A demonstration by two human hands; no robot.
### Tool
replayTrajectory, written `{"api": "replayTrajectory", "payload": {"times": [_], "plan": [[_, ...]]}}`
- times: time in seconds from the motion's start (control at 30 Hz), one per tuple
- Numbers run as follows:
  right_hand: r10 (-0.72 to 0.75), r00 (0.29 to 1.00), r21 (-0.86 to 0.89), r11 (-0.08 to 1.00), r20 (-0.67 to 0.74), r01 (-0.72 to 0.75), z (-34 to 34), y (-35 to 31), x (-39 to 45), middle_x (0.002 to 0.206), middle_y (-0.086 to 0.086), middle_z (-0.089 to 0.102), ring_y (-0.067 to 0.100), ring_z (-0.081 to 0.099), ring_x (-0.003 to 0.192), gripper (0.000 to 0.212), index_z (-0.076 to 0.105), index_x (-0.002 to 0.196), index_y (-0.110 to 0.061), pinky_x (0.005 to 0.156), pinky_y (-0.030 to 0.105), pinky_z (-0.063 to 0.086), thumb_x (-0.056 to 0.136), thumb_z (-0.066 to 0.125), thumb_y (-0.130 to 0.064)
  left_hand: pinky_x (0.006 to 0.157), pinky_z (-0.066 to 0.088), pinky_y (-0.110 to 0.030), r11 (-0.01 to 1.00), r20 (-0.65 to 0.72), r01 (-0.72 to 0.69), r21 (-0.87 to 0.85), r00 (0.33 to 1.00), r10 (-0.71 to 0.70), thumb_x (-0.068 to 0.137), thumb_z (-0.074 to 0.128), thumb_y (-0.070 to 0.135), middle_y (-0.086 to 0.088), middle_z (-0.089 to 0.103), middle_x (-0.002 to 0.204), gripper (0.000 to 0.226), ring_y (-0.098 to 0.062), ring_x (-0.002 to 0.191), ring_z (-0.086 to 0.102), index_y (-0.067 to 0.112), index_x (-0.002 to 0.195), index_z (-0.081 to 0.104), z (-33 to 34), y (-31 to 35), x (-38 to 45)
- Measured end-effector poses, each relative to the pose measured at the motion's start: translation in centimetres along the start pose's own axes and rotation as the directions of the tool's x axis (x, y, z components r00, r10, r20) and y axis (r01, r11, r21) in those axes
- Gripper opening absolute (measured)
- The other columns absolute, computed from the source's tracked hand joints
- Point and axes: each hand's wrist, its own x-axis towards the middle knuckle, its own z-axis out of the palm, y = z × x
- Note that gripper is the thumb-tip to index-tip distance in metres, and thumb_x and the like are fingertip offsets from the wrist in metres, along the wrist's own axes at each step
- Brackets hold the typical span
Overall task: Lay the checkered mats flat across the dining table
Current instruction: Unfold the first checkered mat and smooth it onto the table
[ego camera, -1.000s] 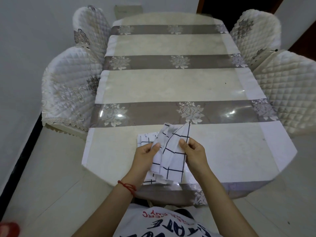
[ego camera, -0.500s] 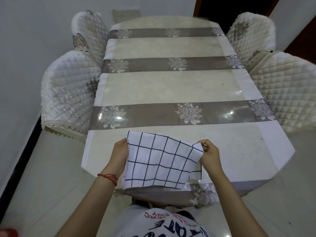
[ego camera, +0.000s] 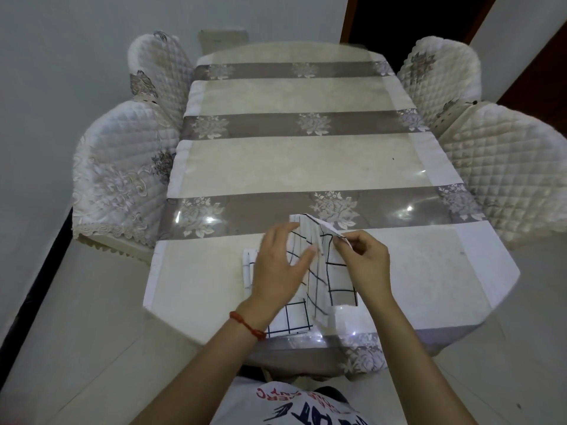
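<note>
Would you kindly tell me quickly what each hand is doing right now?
Left hand: open, fingers spread over the checkered mat.
Right hand: pinching the mat's raised upper edge.

quilted chairs [ego camera: 129,167] flank both sides | dark doorway [ego camera: 408,16] beyond | tiled floor [ego camera: 76,317]

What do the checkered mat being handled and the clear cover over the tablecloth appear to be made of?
Checkered mat: looks like thin woven cloth, matte white with dark grid lines; it folds and drapes softly in the right hand.
Clear cover: probably glossy soft plastic or glass; light glints on it and the floral tablecloth shows through.
</note>
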Motion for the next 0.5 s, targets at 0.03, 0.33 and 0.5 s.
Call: {"api": "replayTrajectory", "payload": {"times": [0.03,0.33,0.5], "plan": [[-0.012,1.0,-0.004,1.0,0.023,0.012,0.1,-0.4,-0.2,0.068,-0.004,0.063,-0.003,0.055,0.059,0.019,0.064,0.069,-0.022,0.058,0.006,0.044,0.082,0.064,-0.008,0.091,0.04,-0.021,1.0,0.05,0.011,-0.02,0.999,-0.01,0.081,0.06,0.045,0.002,0.051,0.123,0.054,-0.008,0.111,0.047,0.018,0.126,0.049,0.5,0.4,-0.1],[-0.081,0.997,-0.12,0.989,0.019,0.082,-1.6,-1.5,-0.6,0.076,-0.004,0.069,0.012,0.062,0.075,0.007,0.07,0.077,-0.019,0.071,0.023,0.05,0.081,0.067,-0.014,0.075,0.051,-0.029,0.992,-0.095,0.098,0.085,0.991,-0.09,0.081,0.06,0.002,-0.007,0.074,0.091,0.02,-0.022,0.085,0.067,0.01,0.095,0.072,-0.9,-2.5,1.0],[-0.18,0.984,-0.383,0.91,-0.016,0.16,-4.0,-1.1,0.7,0.084,0.006,0.071,0.013,0.059,0.075,0.013,0.073,0.093,-0.011,0.064,0.008,0.041,0.085,0.063,-0.012,0.064,0.045,-0.025,0.989,-0.055,0.115,0.094,0.992,-0.11,0.077,0.069,0.004,-0.008,0.071,0.074,0.008,-0.02,0.071,0.062,0.007,0.082,0.074,-5.0,-5.5,2.5]]}}
